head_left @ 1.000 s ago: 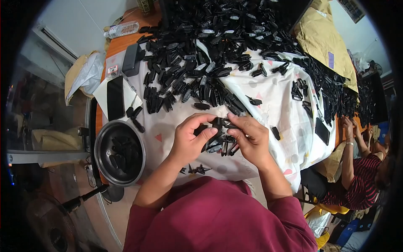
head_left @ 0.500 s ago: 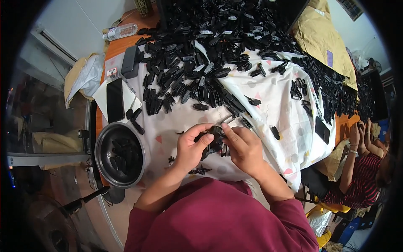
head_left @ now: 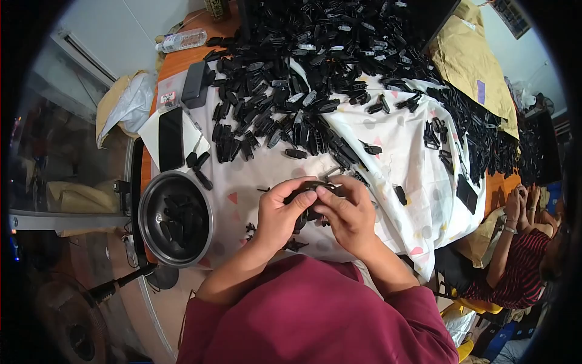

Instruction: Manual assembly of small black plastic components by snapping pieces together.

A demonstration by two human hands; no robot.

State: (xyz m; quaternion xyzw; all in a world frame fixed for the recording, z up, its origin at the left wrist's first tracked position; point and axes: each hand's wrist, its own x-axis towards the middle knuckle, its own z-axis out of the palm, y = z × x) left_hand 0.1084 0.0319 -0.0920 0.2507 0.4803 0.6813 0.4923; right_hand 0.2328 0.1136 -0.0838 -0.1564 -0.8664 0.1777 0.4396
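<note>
Between both hands, over the near part of the white patterned cloth (head_left: 236, 176), is a small black plastic piece (head_left: 313, 184). My left hand (head_left: 282, 209) grips its left side with thumb and fingers. My right hand (head_left: 350, 213) closes on the right side, its thumb beside the left thumb on the piece. Fingers hide much of it, so its exact kind cannot be told. Just beyond the hands lies a single black plastic casing (head_left: 296, 154). Small dark parts (head_left: 295, 245) rest on the cloth below the hands.
A large pile of black casings (head_left: 327, 54) covers the far table. At left stand a metal bowl (head_left: 209, 233) with black pieces inside, a phone (head_left: 171, 139), a dark box (head_left: 194, 85) and a clear bottle (head_left: 182, 40). A person in a striped top (head_left: 521, 267) sits at right.
My right hand has shifted its grip: its thumb now meets my left thumb at the black piece, which has turned between the fingers. The whole view has shifted slightly.
</note>
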